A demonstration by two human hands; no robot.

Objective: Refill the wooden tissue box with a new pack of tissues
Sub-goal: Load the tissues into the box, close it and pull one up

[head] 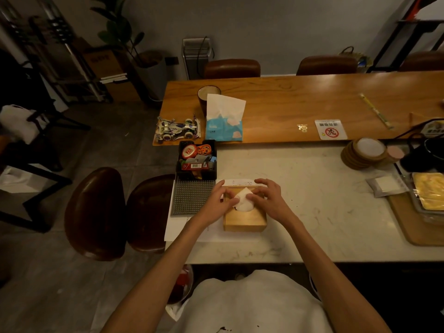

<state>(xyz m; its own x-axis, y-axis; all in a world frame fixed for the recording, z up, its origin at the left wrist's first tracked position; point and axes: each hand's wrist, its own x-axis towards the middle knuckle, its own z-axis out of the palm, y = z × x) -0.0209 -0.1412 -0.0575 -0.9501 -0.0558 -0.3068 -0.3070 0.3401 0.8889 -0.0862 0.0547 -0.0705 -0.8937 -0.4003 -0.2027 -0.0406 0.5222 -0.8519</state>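
Note:
The wooden tissue box (245, 218) stands on the white marble table (312, 212) in front of me. A white tissue (243, 203) pokes up through the round hole in its lid. My left hand (221, 200) and my right hand (266, 197) rest on the lid from either side, fingertips pinching the tissue at the hole. A blue soft pack of tissues (224, 128), with a white sheet standing out of its top, lies on the wooden table (300, 102) beyond.
A black tray of small items (196, 159) and a grey studded mat (192, 197) sit left of the box. A toy race car (177, 129), a cup (208, 94), stacked coasters (365, 152) and a wooden board with a container (422, 212) lie around. Brown chairs (96, 212) stand at left.

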